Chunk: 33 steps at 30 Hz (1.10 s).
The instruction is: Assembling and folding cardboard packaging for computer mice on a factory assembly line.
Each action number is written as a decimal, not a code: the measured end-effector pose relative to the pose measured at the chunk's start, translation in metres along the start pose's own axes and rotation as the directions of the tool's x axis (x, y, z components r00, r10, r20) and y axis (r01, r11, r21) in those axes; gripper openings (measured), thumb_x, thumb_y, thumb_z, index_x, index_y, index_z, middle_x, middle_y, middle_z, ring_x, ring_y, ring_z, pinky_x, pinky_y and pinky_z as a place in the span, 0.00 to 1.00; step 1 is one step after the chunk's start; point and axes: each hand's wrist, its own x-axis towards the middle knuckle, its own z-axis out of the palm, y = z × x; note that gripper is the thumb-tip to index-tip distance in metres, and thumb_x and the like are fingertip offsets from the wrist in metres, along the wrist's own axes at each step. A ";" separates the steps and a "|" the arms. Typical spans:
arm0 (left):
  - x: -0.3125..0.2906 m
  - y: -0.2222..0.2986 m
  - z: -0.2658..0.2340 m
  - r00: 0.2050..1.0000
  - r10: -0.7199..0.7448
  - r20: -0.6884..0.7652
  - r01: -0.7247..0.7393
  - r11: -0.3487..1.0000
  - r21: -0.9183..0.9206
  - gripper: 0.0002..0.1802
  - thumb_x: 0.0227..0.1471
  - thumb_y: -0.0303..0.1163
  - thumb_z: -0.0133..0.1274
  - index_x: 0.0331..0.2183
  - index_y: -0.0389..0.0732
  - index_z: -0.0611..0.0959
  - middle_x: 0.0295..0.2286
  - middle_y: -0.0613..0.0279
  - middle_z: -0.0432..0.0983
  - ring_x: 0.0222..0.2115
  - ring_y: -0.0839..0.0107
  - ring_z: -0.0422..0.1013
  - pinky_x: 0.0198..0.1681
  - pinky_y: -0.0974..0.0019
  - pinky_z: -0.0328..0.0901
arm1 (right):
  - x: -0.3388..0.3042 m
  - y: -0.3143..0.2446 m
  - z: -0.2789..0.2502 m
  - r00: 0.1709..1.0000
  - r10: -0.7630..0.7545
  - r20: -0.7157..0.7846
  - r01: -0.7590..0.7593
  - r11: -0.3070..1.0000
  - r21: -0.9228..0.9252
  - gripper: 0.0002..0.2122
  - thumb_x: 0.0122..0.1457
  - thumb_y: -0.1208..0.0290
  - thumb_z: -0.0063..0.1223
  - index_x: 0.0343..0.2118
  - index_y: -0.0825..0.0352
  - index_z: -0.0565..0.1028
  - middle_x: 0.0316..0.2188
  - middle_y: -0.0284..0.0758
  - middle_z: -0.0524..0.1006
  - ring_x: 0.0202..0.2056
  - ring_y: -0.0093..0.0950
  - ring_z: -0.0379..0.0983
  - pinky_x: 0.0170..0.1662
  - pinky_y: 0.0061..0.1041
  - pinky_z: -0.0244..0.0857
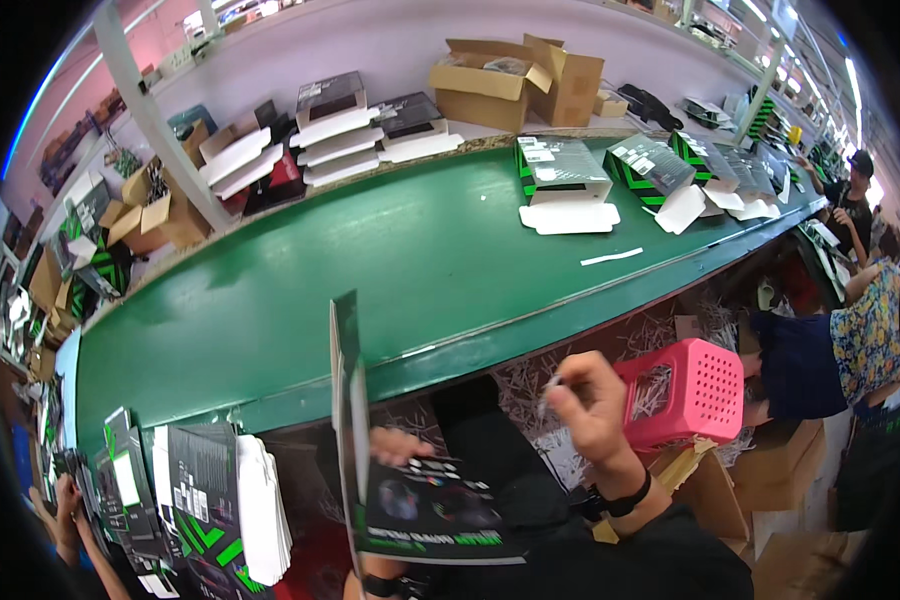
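My left hand (400,447) grips a black printed carton (425,512) with green lettering, held low in front of my body. One tall panel (344,400) of the carton stands nearly edge-on, and most of my left palm is hidden behind the box. To the right, my right hand (598,408) is raised apart from the carton, with its fingers curled and thumb and forefinger pinched together. A small pale bit shows at the fingertips, too small to name. Black bands circle both wrists.
A green conveyor belt (350,240) runs across, with open cartons (565,170) at its far right. Stacked cartons (205,490) lie left of me. A pink plastic stool (685,395) stands right, among paper strips. Another person's hands (67,497) work at lower left; people stand far right.
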 end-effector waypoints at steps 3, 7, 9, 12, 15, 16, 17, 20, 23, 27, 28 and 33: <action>0.003 -0.026 0.001 0.948 -0.312 -0.072 0.312 0.950 -0.007 0.12 0.61 0.38 0.47 0.27 0.45 0.72 0.22 0.73 0.64 0.28 0.76 0.62 0.45 0.62 0.57 | 0.009 -0.013 0.014 0.996 -0.069 0.063 0.070 0.997 -0.023 0.06 0.60 0.76 0.61 0.34 0.69 0.73 0.23 0.28 0.72 0.22 0.15 0.63 0.25 0.18 0.57; -0.004 -0.076 0.017 0.900 -0.408 0.152 0.435 0.818 -0.377 0.08 0.64 0.34 0.46 0.31 0.48 0.75 0.25 0.73 0.69 0.29 0.79 0.65 0.45 0.68 0.55 | 0.034 -0.031 0.029 0.968 -0.244 0.061 0.248 0.966 -0.074 0.06 0.58 0.77 0.62 0.33 0.68 0.74 0.23 0.31 0.71 0.20 0.18 0.63 0.24 0.21 0.57; -0.010 -0.097 -0.006 0.902 -0.367 0.227 0.432 0.769 -0.472 0.09 0.63 0.33 0.44 0.29 0.49 0.74 0.24 0.74 0.69 0.28 0.79 0.65 0.44 0.69 0.55 | 0.044 -0.032 0.041 0.949 -0.313 0.045 0.316 0.943 -0.105 0.06 0.58 0.77 0.62 0.33 0.68 0.74 0.23 0.32 0.72 0.21 0.21 0.64 0.24 0.22 0.57; -0.016 -0.120 -0.027 0.885 -0.284 0.368 0.458 0.664 -0.591 0.10 0.64 0.30 0.42 0.28 0.50 0.73 0.24 0.76 0.69 0.29 0.80 0.65 0.43 0.71 0.54 | 0.052 -0.035 0.051 0.921 -0.387 0.046 0.389 0.907 -0.161 0.07 0.57 0.77 0.62 0.33 0.69 0.73 0.23 0.30 0.70 0.23 0.20 0.65 0.25 0.22 0.59; -0.020 -0.121 -0.035 0.862 -0.256 0.438 0.492 0.634 -0.596 0.10 0.64 0.29 0.40 0.30 0.50 0.73 0.26 0.74 0.70 0.31 0.80 0.66 0.44 0.71 0.54 | 0.055 -0.035 0.058 0.896 -0.443 0.023 0.423 0.838 -0.346 0.08 0.55 0.76 0.64 0.31 0.68 0.74 0.24 0.36 0.73 0.22 0.28 0.67 0.26 0.27 0.61; -0.020 -0.121 -0.035 0.855 -0.272 0.441 0.503 0.638 -0.583 0.09 0.64 0.29 0.40 0.31 0.49 0.73 0.26 0.74 0.70 0.31 0.79 0.66 0.44 0.71 0.54 | 0.056 -0.033 0.058 0.897 -0.442 0.022 0.422 0.838 -0.347 0.08 0.55 0.76 0.64 0.31 0.68 0.74 0.24 0.36 0.73 0.22 0.28 0.67 0.26 0.27 0.61; -0.023 -0.120 -0.033 0.857 -0.281 0.431 0.502 0.640 -0.582 0.09 0.64 0.29 0.40 0.31 0.49 0.73 0.26 0.74 0.70 0.31 0.80 0.66 0.44 0.71 0.54 | 0.057 -0.031 0.058 0.904 -0.427 0.011 0.401 0.841 -0.362 0.08 0.56 0.75 0.64 0.31 0.68 0.74 0.24 0.36 0.73 0.22 0.29 0.67 0.26 0.28 0.61; -0.021 -0.115 -0.030 0.836 -0.297 0.461 0.535 0.625 -0.568 0.09 0.64 0.29 0.40 0.31 0.49 0.73 0.26 0.74 0.70 0.31 0.80 0.66 0.44 0.71 0.54 | 0.058 -0.025 0.062 0.919 -0.394 0.006 0.366 0.848 -0.383 0.08 0.56 0.74 0.65 0.31 0.69 0.74 0.23 0.37 0.73 0.23 0.31 0.68 0.27 0.29 0.62; -0.019 -0.114 -0.031 0.845 -0.309 0.437 0.527 0.622 -0.579 0.09 0.64 0.29 0.40 0.31 0.49 0.73 0.26 0.74 0.70 0.31 0.80 0.66 0.44 0.71 0.54 | 0.063 -0.025 0.062 0.924 -0.381 0.023 0.358 0.843 -0.402 0.08 0.55 0.72 0.65 0.30 0.67 0.75 0.23 0.37 0.74 0.24 0.35 0.70 0.28 0.32 0.64; -0.022 -0.121 -0.046 0.820 -0.347 0.454 0.569 0.566 -0.596 0.09 0.64 0.30 0.41 0.31 0.50 0.73 0.26 0.74 0.70 0.31 0.80 0.66 0.45 0.71 0.53 | 0.065 -0.031 0.052 0.893 -0.431 0.130 0.440 0.778 -0.448 0.09 0.54 0.68 0.67 0.29 0.65 0.76 0.23 0.36 0.75 0.25 0.37 0.72 0.28 0.34 0.66; -0.017 -0.123 -0.053 0.786 -0.318 0.530 0.609 0.539 -0.581 0.08 0.64 0.31 0.43 0.31 0.50 0.74 0.27 0.74 0.72 0.32 0.79 0.67 0.46 0.70 0.54 | 0.066 -0.030 0.050 0.875 -0.464 0.135 0.473 0.764 -0.439 0.11 0.53 0.65 0.68 0.28 0.64 0.76 0.23 0.35 0.75 0.25 0.36 0.72 0.27 0.34 0.66; -0.018 -0.113 -0.077 0.708 -0.315 0.632 0.685 0.522 -0.508 0.07 0.65 0.33 0.43 0.34 0.51 0.76 0.32 0.72 0.74 0.35 0.78 0.69 0.50 0.67 0.53 | 0.070 -0.022 0.051 0.744 -0.620 0.249 0.666 0.653 -0.360 0.13 0.51 0.64 0.71 0.25 0.64 0.75 0.19 0.32 0.70 0.21 0.33 0.68 0.23 0.32 0.63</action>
